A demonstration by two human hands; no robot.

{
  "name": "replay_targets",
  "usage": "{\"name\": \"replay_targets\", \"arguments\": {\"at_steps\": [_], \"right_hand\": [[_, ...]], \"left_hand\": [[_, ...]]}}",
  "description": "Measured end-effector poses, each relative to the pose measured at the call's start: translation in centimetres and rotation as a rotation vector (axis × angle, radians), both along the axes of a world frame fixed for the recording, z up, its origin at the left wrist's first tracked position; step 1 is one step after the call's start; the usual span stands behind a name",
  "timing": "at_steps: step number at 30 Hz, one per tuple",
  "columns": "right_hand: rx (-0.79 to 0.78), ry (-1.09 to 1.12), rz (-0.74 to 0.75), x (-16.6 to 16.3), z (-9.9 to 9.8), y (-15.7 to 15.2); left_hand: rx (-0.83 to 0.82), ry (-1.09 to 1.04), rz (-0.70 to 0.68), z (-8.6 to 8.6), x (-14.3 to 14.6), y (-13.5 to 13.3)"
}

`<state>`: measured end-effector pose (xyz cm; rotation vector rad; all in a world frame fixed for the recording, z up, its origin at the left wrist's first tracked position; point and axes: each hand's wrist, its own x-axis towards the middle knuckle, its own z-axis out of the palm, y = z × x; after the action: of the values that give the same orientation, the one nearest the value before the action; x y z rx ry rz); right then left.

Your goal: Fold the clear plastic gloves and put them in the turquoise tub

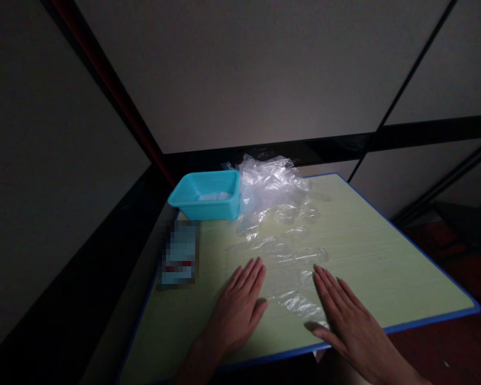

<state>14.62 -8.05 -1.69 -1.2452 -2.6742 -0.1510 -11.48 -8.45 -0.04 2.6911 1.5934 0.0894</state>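
A clear plastic bag (pixel 286 272) lies spread on the table between my two hands. My left hand (pixel 240 307) rests flat at the bag's left side, fingers stretched forward and thumb apart. On the right side, my right hand (pixel 347 315) is also stretched out, its fingertips at the bag's edge and its thumb near the table's front edge. Neither hand grips anything. Beyond the flat bag, a crumpled heap of clear plastic bags (pixel 270 184) lies toward the back; where one bag ends and another starts is hard to make out.
A turquoise plastic basin (pixel 208 208) with something white inside stands at the back left. In front of it lies a blurred-out flat packet (pixel 180 254). The pale green table (pixel 377 251) has a blue rim and stands against wall panels (pixel 264 80).
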Motion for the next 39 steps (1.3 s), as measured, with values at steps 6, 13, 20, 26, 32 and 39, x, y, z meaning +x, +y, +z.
{"name": "replay_targets", "arguments": {"at_steps": [6, 13, 20, 26, 32, 39], "right_hand": [[-0.032, -0.002, 0.013, 0.3, -0.3, 0.2], [-0.117, 0.038, 0.068, 3.0, 0.3, 1.5], [-0.164, 0.015, 0.224, 4.9, 2.0, 0.9], [-0.151, 0.081, 0.282, 4.8, 0.9, -0.1], [-0.27, 0.287, 0.26, 4.6, 0.8, -0.8], [-0.342, 0.511, 0.186, 3.4, 3.0, 0.8]], "left_hand": [[0.051, 0.01, 0.11, -1.1, -3.0, -0.4], [0.118, -0.031, 0.159, -1.6, -3.2, -0.7], [-0.007, -0.116, -0.001, 1.0, -1.2, -0.6], [-0.152, -0.124, -0.21, 1.9, 2.6, 0.0], [-0.196, -0.142, -0.263, 1.4, 3.2, 0.1], [-0.193, -0.138, -0.262, 1.2, 3.1, 0.1]]}}
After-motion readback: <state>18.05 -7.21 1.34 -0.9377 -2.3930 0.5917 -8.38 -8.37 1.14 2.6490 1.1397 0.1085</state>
